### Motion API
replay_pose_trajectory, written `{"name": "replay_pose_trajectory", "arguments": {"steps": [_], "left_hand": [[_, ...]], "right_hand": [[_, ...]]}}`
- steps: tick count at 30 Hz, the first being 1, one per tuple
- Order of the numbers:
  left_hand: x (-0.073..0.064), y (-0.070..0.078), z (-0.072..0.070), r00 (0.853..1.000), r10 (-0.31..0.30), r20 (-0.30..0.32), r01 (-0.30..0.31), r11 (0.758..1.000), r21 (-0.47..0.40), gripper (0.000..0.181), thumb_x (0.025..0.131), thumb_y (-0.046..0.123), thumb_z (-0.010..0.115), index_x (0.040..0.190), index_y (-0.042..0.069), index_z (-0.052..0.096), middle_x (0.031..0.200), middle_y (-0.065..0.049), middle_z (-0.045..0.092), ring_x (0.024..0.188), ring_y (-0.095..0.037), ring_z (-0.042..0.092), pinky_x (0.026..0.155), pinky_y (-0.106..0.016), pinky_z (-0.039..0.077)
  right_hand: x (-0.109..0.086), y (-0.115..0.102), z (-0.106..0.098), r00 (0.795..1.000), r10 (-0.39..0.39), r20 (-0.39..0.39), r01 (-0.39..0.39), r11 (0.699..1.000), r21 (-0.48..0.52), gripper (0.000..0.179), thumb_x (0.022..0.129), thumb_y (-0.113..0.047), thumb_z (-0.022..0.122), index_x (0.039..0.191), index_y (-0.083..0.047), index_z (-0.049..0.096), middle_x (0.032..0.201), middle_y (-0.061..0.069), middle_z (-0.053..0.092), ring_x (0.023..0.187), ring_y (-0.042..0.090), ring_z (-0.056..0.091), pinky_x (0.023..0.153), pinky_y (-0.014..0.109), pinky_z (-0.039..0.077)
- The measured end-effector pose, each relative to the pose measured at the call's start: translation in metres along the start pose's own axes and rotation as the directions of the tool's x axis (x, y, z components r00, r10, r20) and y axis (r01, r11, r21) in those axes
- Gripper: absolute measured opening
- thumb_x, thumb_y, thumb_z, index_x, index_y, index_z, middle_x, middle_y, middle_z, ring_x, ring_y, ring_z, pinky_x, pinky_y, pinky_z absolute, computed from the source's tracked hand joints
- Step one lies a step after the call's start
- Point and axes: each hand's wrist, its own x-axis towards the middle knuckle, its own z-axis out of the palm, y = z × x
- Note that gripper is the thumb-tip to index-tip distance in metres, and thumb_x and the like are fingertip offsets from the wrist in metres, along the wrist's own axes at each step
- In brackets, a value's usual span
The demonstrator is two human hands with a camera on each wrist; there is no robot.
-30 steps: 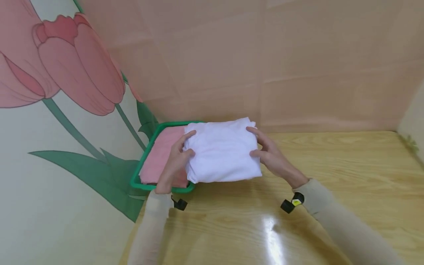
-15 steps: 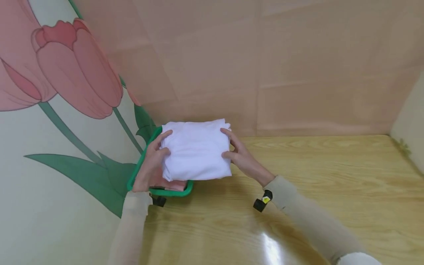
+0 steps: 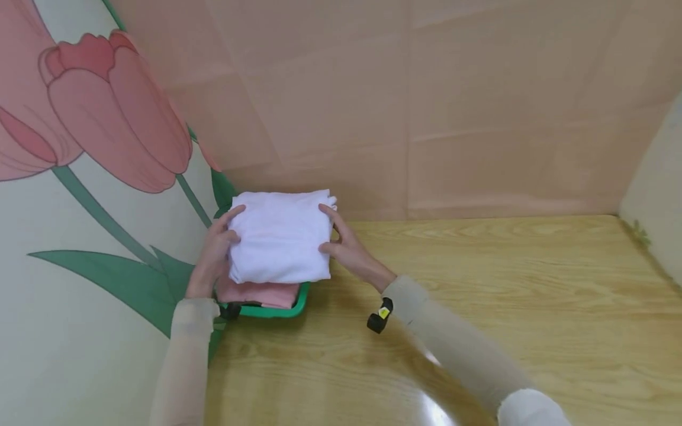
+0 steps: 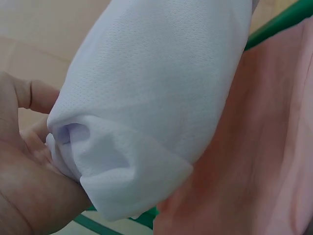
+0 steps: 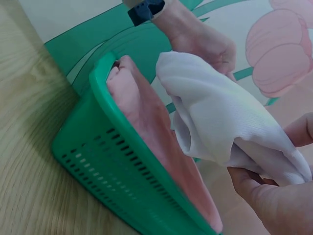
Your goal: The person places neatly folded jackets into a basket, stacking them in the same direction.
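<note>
A folded white cloth [image 3: 281, 236], its knit fine and dotted in the left wrist view, is held level between both hands. My left hand [image 3: 214, 251] grips its left edge, thumb and a finger showing on top. The right hand [image 3: 351, 248] pinches the opposite edge in the same way. Below the bundle stands a green plastic basket [image 5: 110, 161] with slotted walls. Folded pink cloth [image 5: 146, 112] fills it up to the rim. In the right wrist view a gap shows between the white cloth and the pink one. Most of the basket is hidden from the head camera.
A wood-grain table [image 3: 479, 284] bears the basket at its left end. On the left rises a white wall panel with painted tulips [image 3: 117, 112]. A plain pinkish-brown sheet [image 3: 426, 106] hangs along the back. Another pale wall [image 3: 652, 195] borders the right.
Both hands have carried the white cloth leftward, from beside the basket to over it. The pink cloth, visible at left before, is now mostly covered from above. The grip looks the same.
</note>
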Motion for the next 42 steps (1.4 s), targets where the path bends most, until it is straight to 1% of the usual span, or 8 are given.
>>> {"name": "replay_pose_trajectory", "arguments": {"steps": [5, 8, 12, 17, 24, 31, 38, 42], "left_hand": [[0.010, -0.003, -0.013, 1.000, 0.011, 0.026, -0.009, 0.999, -0.050, 0.077, 0.090, -0.015, 0.035, 0.164, 0.007, 0.042, 0.180, -0.007, 0.012, 0.155, -0.021, 0.016, 0.122, -0.038, 0.020], [0.015, -0.008, -0.021, 1.000, -0.019, 0.015, 0.020, 0.997, -0.077, 0.077, 0.091, -0.014, 0.033, 0.164, 0.008, 0.041, 0.181, -0.007, 0.009, 0.158, -0.021, 0.012, 0.127, -0.042, 0.013], [0.021, -0.019, -0.031, 0.997, -0.071, -0.003, 0.071, 0.994, -0.084, 0.078, 0.091, -0.013, 0.032, 0.165, 0.008, 0.040, 0.181, -0.005, 0.008, 0.161, -0.020, 0.010, 0.131, -0.040, 0.010], [0.024, -0.034, -0.041, 0.992, -0.127, 0.006, 0.127, 0.991, -0.045, 0.079, 0.091, -0.013, 0.030, 0.167, 0.008, 0.036, 0.181, -0.005, 0.004, 0.163, -0.022, 0.005, 0.132, -0.043, 0.006], [0.023, -0.047, -0.052, 0.991, -0.131, 0.010, 0.131, 0.991, 0.022, 0.077, 0.092, -0.015, 0.030, 0.166, 0.005, 0.034, 0.181, -0.008, 0.001, 0.165, -0.025, -0.002, 0.133, -0.047, -0.001], [0.023, -0.051, -0.053, 0.983, -0.184, -0.011, 0.184, 0.978, 0.101, 0.075, 0.091, -0.015, 0.032, 0.164, 0.002, 0.036, 0.180, -0.013, 0.006, 0.165, -0.029, 0.003, 0.134, -0.049, 0.004], [0.026, -0.061, -0.048, 0.977, -0.210, 0.028, 0.199, 0.954, 0.224, 0.072, 0.094, -0.010, 0.036, 0.164, 0.006, 0.039, 0.180, -0.016, 0.008, 0.162, -0.036, 0.011, 0.132, -0.056, 0.011], [0.027, -0.067, -0.045, 0.969, -0.239, 0.063, 0.207, 0.924, 0.321, 0.073, 0.093, -0.008, 0.038, 0.164, 0.007, 0.042, 0.178, -0.022, 0.013, 0.157, -0.039, 0.016, 0.130, -0.057, 0.014]], "right_hand": [[0.013, 0.005, 0.012, 1.000, -0.006, -0.022, 0.006, 1.000, -0.002, 0.091, 0.095, 0.005, 0.060, 0.168, -0.039, 0.027, 0.181, -0.008, -0.003, 0.161, 0.022, 0.017, 0.116, 0.052, 0.043], [0.022, 0.011, 0.021, 0.999, 0.011, -0.030, -0.011, 1.000, 0.015, 0.093, 0.094, 0.005, 0.061, 0.168, -0.041, 0.028, 0.181, -0.006, -0.005, 0.165, 0.020, 0.002, 0.126, 0.057, 0.030], [0.031, 0.022, 0.034, 0.997, 0.053, -0.049, -0.052, 0.998, 0.024, 0.093, 0.094, 0.004, 0.061, 0.167, -0.043, 0.028, 0.181, -0.001, -0.002, 0.164, 0.026, 0.010, 0.126, 0.060, 0.030], [0.035, 0.037, 0.047, 0.992, 0.121, -0.046, -0.118, 0.991, 0.068, 0.093, 0.095, 0.007, 0.059, 0.167, -0.045, 0.029, 0.181, -0.001, 0.000, 0.158, 0.026, 0.017, 0.122, 0.053, 0.033], [0.036, 0.048, 0.063, 0.989, 0.138, -0.056, -0.128, 0.980, 0.149, 0.096, 0.093, 0.014, 0.054, 0.168, -0.039, 0.028, 0.179, 0.004, 0.003, 0.156, 0.031, 0.022, 0.126, 0.054, 0.030], [0.034, 0.055, 0.077, 0.978, 0.201, -0.048, -0.184, 0.951, 0.250, 0.099, 0.092, 0.018, 0.050, 0.170, -0.037, 0.023, 0.180, 0.000, -0.010, 0.161, 0.027, 0.012, 0.128, 0.053, 0.026], [0.031, 0.055, 0.084, 0.965, 0.253, -0.063, -0.231, 0.942, 0.242, 0.101, 0.089, 0.019, 0.046, 0.173, -0.028, 0.013, 0.181, 0.002, -0.005, 0.163, 0.023, 0.005, 0.130, 0.051, 0.021], [0.030, 0.052, 0.085, 0.960, 0.268, -0.078, -0.249, 0.948, 0.197, 0.104, 0.086, 0.021, 0.047, 0.173, -0.024, 0.011, 0.181, 0.006, -0.001, 0.160, 0.024, 0.012, 0.127, 0.049, 0.025]]}}
